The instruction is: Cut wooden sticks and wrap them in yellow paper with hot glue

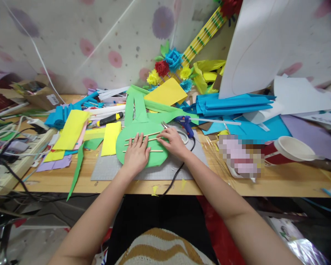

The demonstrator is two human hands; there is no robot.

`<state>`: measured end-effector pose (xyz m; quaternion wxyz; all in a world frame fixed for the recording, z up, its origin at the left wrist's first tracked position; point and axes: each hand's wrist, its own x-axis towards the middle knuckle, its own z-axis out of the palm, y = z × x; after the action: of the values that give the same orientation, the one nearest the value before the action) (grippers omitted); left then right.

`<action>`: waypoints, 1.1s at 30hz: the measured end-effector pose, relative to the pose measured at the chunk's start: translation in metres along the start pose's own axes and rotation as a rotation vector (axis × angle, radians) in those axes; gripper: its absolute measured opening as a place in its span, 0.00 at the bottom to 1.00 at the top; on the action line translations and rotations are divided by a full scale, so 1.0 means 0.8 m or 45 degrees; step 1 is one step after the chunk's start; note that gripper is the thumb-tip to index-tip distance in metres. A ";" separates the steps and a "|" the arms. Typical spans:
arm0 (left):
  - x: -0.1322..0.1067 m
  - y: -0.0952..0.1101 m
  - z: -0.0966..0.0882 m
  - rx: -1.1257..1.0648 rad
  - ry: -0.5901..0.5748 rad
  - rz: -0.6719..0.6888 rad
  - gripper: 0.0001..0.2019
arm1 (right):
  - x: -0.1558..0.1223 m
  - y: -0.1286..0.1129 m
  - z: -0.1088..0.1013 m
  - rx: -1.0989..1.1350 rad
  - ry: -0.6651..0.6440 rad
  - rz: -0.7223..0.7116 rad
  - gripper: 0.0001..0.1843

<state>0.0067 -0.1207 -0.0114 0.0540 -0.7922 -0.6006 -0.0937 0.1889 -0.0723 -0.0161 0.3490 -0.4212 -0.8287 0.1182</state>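
Brown and cream stripes of a knitted top (157,248) sit at the bottom centre of the frame, close to a wooden table (289,186), likely for an easy reach over the work. At mid-frame a grey mat (105,173) lies on the wood, probably to spare its surface, and on it rests a flat green disc (156,159) carrying 3 thin sticks (156,151) set roughly side by side. The left hand (136,152) lies palm down, fingers spread across the sticks, perhaps because they would roll if left loose. The right hand (173,141) has its fingertips gathered at the right ends of the upper 2, seemingly to keep them aligned; whether it pinches or merely touches them I cannot tell. Just beyond it, a blue glue gun (186,127) lies handy, while a utility knife (110,119) rests left of centre, clear of the disc. Farther back, blue paper (231,105) is heaped right of centre, and paper flowers (174,59) stand at upper centre before a spotted sheet (127,33), apparently kept there to free the front of the table
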 end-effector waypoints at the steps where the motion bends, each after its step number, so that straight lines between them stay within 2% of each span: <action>1: 0.000 0.000 0.001 -0.001 0.005 0.001 0.25 | 0.005 0.002 0.001 -0.032 -0.017 0.010 0.09; 8: -0.002 0.003 0.002 0.014 0.019 -0.008 0.25 | 0.023 0.006 0.008 -0.125 -0.171 0.015 0.05; 17: -0.001 0.003 0.002 0.016 0.036 -0.034 0.26 | 0.018 -0.001 0.005 -0.125 -0.176 -0.036 0.04; 22: 0.000 0.003 0.004 0.013 0.042 -0.029 0.25 | 0.037 0.005 0.002 -0.187 -0.092 0.018 0.09; 27: 0.000 0.002 0.005 -0.005 0.048 -0.030 0.25 | 0.059 0.011 0.008 -0.284 -0.200 0.077 0.05; 33: -0.001 0.002 0.004 -0.003 0.047 -0.036 0.25 | 0.061 0.013 0.013 -0.311 -0.201 0.055 0.06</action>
<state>0.0082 -0.1209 -0.0146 0.0628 -0.7819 -0.6105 -0.1095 0.1687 -0.0270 -0.0050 0.2265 -0.4675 -0.8526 0.0567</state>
